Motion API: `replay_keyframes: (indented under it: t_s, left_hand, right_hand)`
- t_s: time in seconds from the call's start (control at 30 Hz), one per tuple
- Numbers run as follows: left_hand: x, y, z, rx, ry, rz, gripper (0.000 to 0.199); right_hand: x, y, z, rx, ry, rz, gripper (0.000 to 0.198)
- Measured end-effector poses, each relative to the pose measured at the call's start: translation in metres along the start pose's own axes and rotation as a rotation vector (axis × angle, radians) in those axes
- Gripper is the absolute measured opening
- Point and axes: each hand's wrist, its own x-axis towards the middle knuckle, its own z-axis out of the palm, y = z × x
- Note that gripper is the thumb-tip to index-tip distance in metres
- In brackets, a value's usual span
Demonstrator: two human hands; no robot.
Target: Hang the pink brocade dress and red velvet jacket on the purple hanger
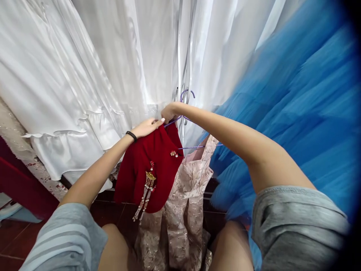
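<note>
A dark red cape-like top (152, 162), with a gold-and-bead tassel ornament (150, 180) on its front, hangs over the left part of a purple wire hanger (194, 146). My left hand (148, 127) pinches the top's upper edge, thumb on the outside. Close beside it, my right hand (170, 110) reaches across from the right and is closed at the same edge by the hanger's sloping arm; its fingertips are partly hidden. From the same hanger hangs a pale pink brocade dress (191, 180), its visible strap over the right end.
White satin garments (113, 56) hang close behind, with narrow ribbons (179, 49) trailing down by the hanger hook. Blue tulle (296, 113) fills the right side. A dark red garment (22, 180) hangs at the far left, above a brown tiled floor (14, 241).
</note>
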Motion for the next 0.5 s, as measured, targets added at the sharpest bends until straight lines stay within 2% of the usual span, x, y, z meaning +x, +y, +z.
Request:
replay_keyframes:
  t_s: [0.17, 0.2, 0.27, 0.33, 0.37, 0.4, 0.43, 0.47, 0.5]
  left_hand:
    - [0.02, -0.001, 0.023, -0.364, -0.261, -0.051, 0.046]
    - [0.02, -0.001, 0.026, -0.409, -0.276, -0.078, 0.045]
    - [0.02, -0.003, 0.028, -0.474, -0.291, -0.12, 0.043]
    - [0.019, -0.005, 0.027, -0.537, -0.328, -0.171, 0.041]
    - [0.021, -0.007, 0.026, -0.576, -0.355, -0.205, 0.038]
    - [0.023, -0.009, 0.026, -0.62, -0.369, -0.244, 0.035]
    - [0.026, -0.01, 0.025, -0.666, -0.369, -0.285, 0.031]
    - [0.029, -0.012, 0.025, -0.706, -0.359, -0.329, 0.025]
    - [0.033, -0.013, 0.026, -0.733, -0.346, -0.378, 0.02]
  right_hand:
    - [-0.005, -0.003, 0.002, -0.161, 0.3, 0.016, 0.019]
    - [-0.01, 0.001, 0.003, -0.155, 0.385, -0.043, 0.019]
    - [-0.024, 0.02, 0.005, -0.056, 0.637, -0.261, 0.019]
    - [-0.04, 0.055, 0.011, 0.149, 0.939, -0.445, 0.015]
    - [-0.047, 0.077, 0.016, 0.272, 1.04, -0.445, 0.016]
    - [-0.052, 0.101, 0.021, 0.39, 1.059, -0.368, 0.019]
    - [-0.055, 0.125, 0.027, 0.487, 0.985, -0.259, 0.02]
    - [-0.056, 0.148, 0.034, 0.555, 0.816, -0.16, 0.019]
    - [-0.055, 0.168, 0.04, 0.594, 0.578, -0.099, 0.017]
